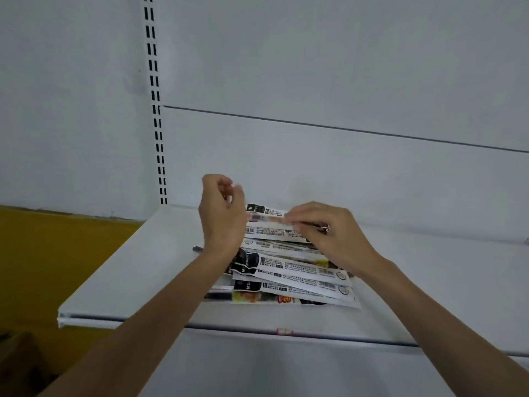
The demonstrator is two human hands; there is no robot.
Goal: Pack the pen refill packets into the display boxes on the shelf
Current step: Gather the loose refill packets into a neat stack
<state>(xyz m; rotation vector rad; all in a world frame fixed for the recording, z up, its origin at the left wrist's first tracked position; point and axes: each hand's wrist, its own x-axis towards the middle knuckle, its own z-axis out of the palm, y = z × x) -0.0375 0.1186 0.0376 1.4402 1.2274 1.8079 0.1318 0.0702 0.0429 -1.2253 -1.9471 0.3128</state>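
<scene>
A loose pile of long white pen refill packets with black ends and printed labels lies on the white shelf. My left hand is raised at the pile's left end, fingers curled, and pinches the end of a packet that is blurred. My right hand grips the right part of the top packets, which are lifted slightly at the back of the pile. No display box shows in this view.
A small dark object lies on the shelf left of my left wrist. The white back panel carries a slotted upright. A yellow surface lies to the left. The shelf's front edge bears a small red label.
</scene>
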